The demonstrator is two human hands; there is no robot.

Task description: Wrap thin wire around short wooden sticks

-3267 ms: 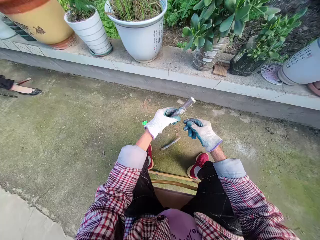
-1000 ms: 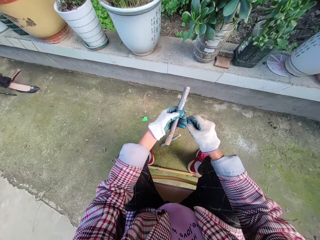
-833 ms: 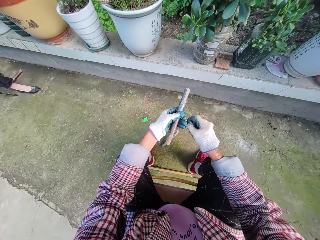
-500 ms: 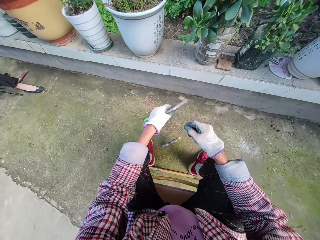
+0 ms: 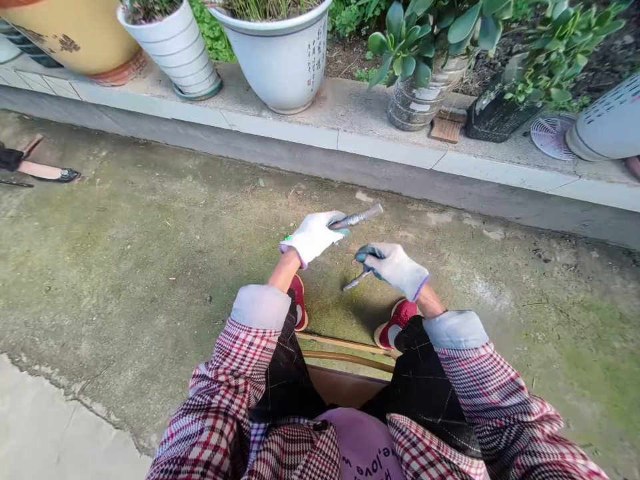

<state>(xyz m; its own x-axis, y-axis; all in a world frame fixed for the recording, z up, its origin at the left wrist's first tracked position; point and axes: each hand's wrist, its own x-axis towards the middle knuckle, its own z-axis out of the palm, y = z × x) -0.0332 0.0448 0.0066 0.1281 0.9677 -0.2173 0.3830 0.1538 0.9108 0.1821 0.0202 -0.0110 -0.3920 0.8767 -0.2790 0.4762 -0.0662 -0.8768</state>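
Note:
My left hand point(image 5: 314, 235), in a white knitted glove with a green-grey coated palm, is closed around a short stick point(image 5: 357, 219). Silvery wrapping, perhaps wire or tape, runs round the stick's middle, and its free end points up to the right. Lower and to the right, my right hand point(image 5: 393, 267), gloved the same way, has its fingers pinched at the upper end of a second, thinner wrapped stick point(image 5: 356, 281). That stick slants down to the left, its lower end over the ground between my shoes. The gloved fingers hide its upper end.
A tiled ledge point(image 5: 280, 133) runs across in front, bearing potted plants, among them a white pot point(image 5: 280, 60). Mossy concrete point(image 5: 150, 267) lies below. My red shoes point(image 5: 395, 323) flank a wooden bar point(image 5: 345, 343). Another person's foot point(image 5: 55, 175) shows at far left.
My right hand has moved left and now meets the thinner stick, which was apart from it before. That stick has shifted right. The stick in my left hand has turned a little flatter.

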